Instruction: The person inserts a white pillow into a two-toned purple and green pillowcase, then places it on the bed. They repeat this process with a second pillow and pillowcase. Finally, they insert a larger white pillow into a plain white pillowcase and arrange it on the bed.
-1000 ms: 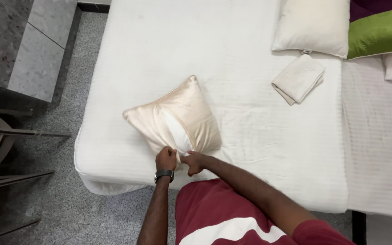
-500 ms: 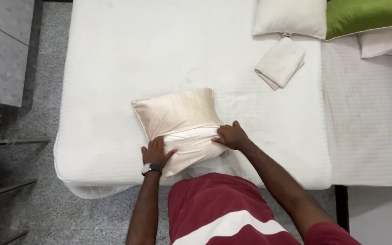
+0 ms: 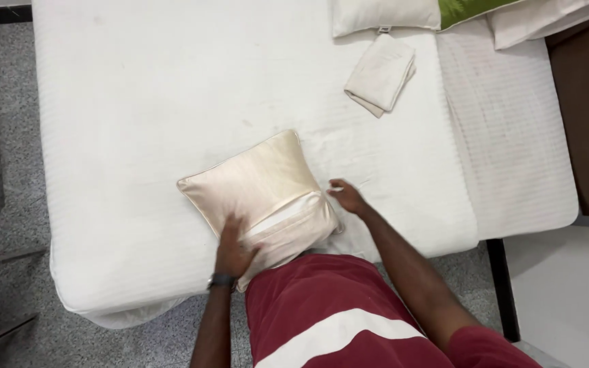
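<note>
Your left hand [image 3: 234, 249] pressed flat on the cream cushion [image 3: 260, 194], steadying it on the bed [image 3: 138, 102]; your right hand [image 3: 349, 197] hovered open beside it, gripping nothing.

Cushion [image 3: 260, 194] on mattress [image 3: 138, 102], near edge

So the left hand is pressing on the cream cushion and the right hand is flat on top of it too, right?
Not quite. The left hand does press on the cream cushion, but the head view shows the right hand beside the cushion's right edge, over the white mattress, not flat on top.
</note>
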